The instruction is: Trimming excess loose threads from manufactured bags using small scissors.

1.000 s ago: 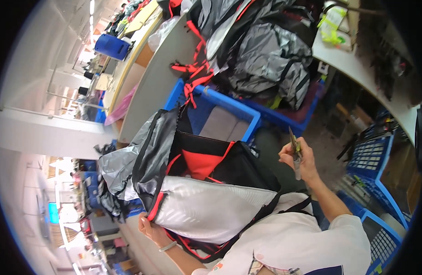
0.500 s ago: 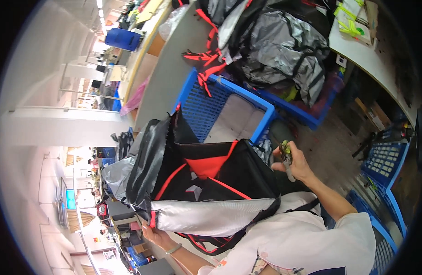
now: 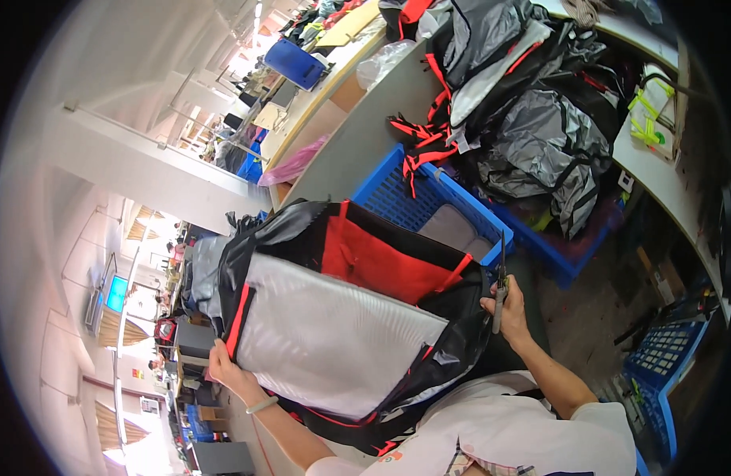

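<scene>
A large black bag [image 3: 460, 333] with red trim rests across my lap, its mouth open toward me. One side of it is a broad silvery-white panel [image 3: 333, 333]; a red fabric piece [image 3: 389, 262] shows inside. My left hand [image 3: 232, 373] pinches the bag's edge at its near left corner, beside a red strip. In my right hand [image 3: 511, 316], at the bag's right side, is a pair of scissors [image 3: 499, 305] with grey handles, the blades pointing up and away. That hand's fingers lie close to the bag's edge; I cannot tell whether they touch it.
Beyond the bag stands a blue plastic crate [image 3: 460, 198] with grey padded pieces [image 3: 452, 226] in it. Silver and black bags [image 3: 540, 143] are heaped past it, over another blue crate. A curved table edge [image 3: 659, 182] runs along the right, with a blue basket [image 3: 659, 357] below.
The bag has tipped so that its silvery panel faces up more, and the red piece inside shows wider. My left hand has moved left and up with the corner. The view has turned.
</scene>
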